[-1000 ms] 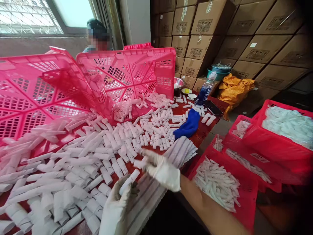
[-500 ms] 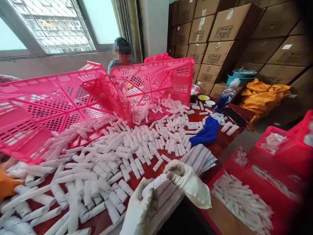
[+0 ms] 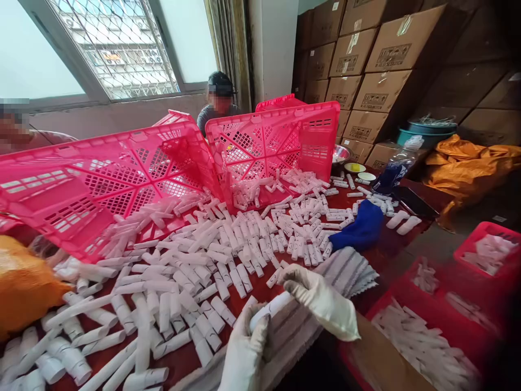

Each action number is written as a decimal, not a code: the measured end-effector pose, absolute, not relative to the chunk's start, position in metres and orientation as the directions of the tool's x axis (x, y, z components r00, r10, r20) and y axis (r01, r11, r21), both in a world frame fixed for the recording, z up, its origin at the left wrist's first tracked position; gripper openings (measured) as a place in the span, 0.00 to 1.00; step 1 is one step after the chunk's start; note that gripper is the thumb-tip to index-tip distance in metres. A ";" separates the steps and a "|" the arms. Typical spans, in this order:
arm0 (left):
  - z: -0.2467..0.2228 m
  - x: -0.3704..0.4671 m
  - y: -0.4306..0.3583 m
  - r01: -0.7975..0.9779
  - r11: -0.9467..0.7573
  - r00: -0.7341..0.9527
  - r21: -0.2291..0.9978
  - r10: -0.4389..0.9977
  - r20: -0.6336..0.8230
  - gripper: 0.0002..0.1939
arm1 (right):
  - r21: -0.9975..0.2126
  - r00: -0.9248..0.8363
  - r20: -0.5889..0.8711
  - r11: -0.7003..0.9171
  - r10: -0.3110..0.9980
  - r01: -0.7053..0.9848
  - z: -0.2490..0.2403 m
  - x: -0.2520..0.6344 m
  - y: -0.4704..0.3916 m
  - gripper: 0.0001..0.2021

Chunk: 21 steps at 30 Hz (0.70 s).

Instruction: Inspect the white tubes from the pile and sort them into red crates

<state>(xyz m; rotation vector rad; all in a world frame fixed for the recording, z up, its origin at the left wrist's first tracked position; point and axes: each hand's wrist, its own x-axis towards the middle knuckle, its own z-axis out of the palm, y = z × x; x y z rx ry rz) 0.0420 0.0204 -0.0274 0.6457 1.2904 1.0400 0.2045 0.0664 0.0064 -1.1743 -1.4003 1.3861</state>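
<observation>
My left hand [image 3: 247,339], in a pale glove, is closed around the near end of a white paper-wrapped roll [image 3: 274,309]. My right hand [image 3: 319,298], gloved too, has its fingers curled and pinched at the roll's far end. The roll lies tilted between both hands over a striped grey towel [image 3: 345,269]. Many similar white rolls [image 3: 201,326] are heaped on the dark red table left of and beyond my hands, several with a dark line on the wrapping. A blue cloth [image 3: 360,225] lies past my right hand.
Two tipped pink baskets [image 3: 134,168] spill rolls onto the table. Red bins [image 3: 411,358] with white rolls stand lower right. A bottle [image 3: 393,168], small dishes [image 3: 355,168] and a phone [image 3: 417,201] sit far right. Stacked cartons [image 3: 382,100] stand behind. Two people are across the table.
The view has turned left, so everything sits further right and a second person shows at the left edge. Both hands keep hold of the roll, with little change in grip.
</observation>
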 end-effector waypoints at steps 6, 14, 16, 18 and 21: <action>-0.024 0.040 0.029 -0.416 0.437 -0.007 0.798 0.876 -0.483 0.32 | -0.978 -0.094 -0.119 -0.133 0.988 -0.160 -0.001 0.221 0.071 0.17; -0.031 0.047 0.024 -0.408 0.365 0.006 0.837 0.918 -0.397 0.33 | -0.975 -0.160 0.178 0.196 0.971 0.106 -0.015 0.198 0.057 0.14; -0.029 0.046 0.023 -0.415 0.412 0.031 0.811 0.898 -0.440 0.34 | -0.976 -0.082 0.190 0.198 0.978 0.096 -0.012 0.194 0.055 0.11; -0.026 0.047 0.021 -0.404 0.450 0.050 0.797 0.880 -0.472 0.33 | -0.989 0.015 0.135 0.136 0.991 -0.065 -0.009 0.191 0.057 0.08; -0.022 0.048 0.018 -0.350 0.463 0.062 0.814 0.879 -0.473 0.31 | -0.927 0.062 0.111 0.126 0.992 -0.353 -0.004 0.185 0.063 0.13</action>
